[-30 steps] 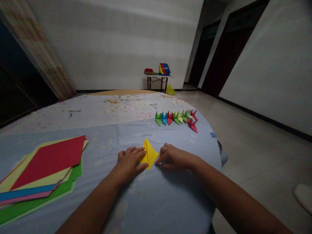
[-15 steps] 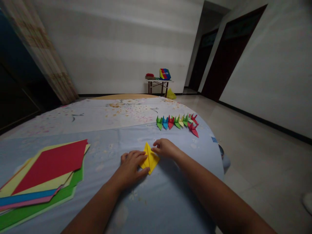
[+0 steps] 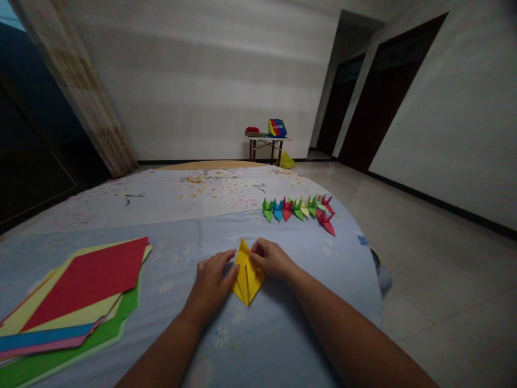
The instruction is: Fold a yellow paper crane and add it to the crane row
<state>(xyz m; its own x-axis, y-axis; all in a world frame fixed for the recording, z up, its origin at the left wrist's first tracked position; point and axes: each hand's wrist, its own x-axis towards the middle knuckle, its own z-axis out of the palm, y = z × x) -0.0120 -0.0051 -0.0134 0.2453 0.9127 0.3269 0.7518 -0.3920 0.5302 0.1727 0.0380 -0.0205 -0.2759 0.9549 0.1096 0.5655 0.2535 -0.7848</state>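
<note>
A piece of yellow origami paper (image 3: 247, 288), folded into a kite shape with a crease down its middle, lies on the blue tablecloth in front of me. Along its left edge rests my left hand (image 3: 214, 277), thumb against the paper and fingers bent around that side. My right hand (image 3: 274, 260) pinches the upper right side of the paper between thumb and forefinger. Part of that side is hidden behind the right fingers.
Several folded paper cranes (image 3: 298, 209) in green, blue, red and yellow stand in a row at the table's right. A stack of coloured paper sheets (image 3: 92, 275) lies at the left. Farther back, a small table (image 3: 266, 139) holds a colourful box (image 3: 277, 127).
My right hand has closed in on the paper and now pinches its side. My left thumb has moved up from the lower tip. The whole view has shifted slightly.
</note>
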